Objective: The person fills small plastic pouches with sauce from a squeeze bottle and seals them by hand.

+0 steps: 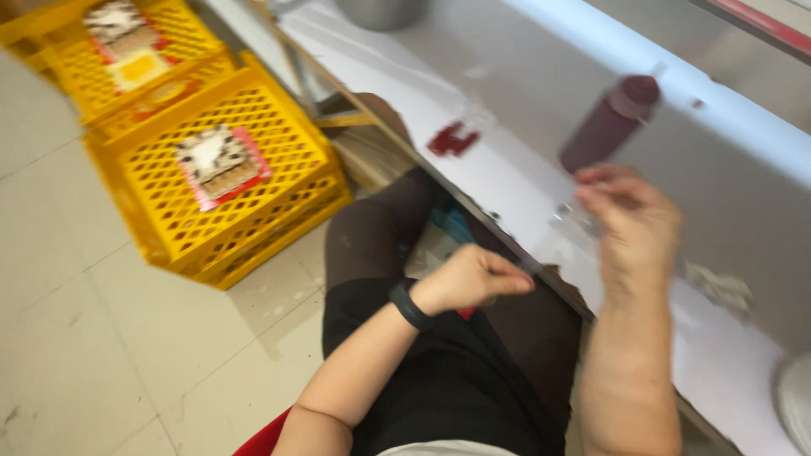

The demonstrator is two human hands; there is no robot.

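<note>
Fingers (601, 187) of the right hand (635, 230) are seen bunched together above the near edge of the white surface (524, 101), pinched on something small and clear whose shape is lost to motion blur. Just beyond them, towards the far edge, a dark red plastic squeeze bottle (610, 122) with a rounded cap is found standing, tilted slightly. A dark red smear (453, 139) is marked on the smooth surface to the left of the bottle, with bare room between the two. A pale rounded rail (676, 80) is run along the far edge.

The left hand (473, 277) is held off the surface, below its near edge and over the lap, its fingers curled into a loose fist; whether anything is gripped cannot be told. A black band (410, 304) is worn on that wrist.

On the tiled floor (110, 355), well apart from the hands, two yellow lattice crates (228, 211) of hard plastic are set side by side, each holding a flat printed packet. A crumpled pale scrap (718, 287) is seen lying near the surface's right end.
</note>
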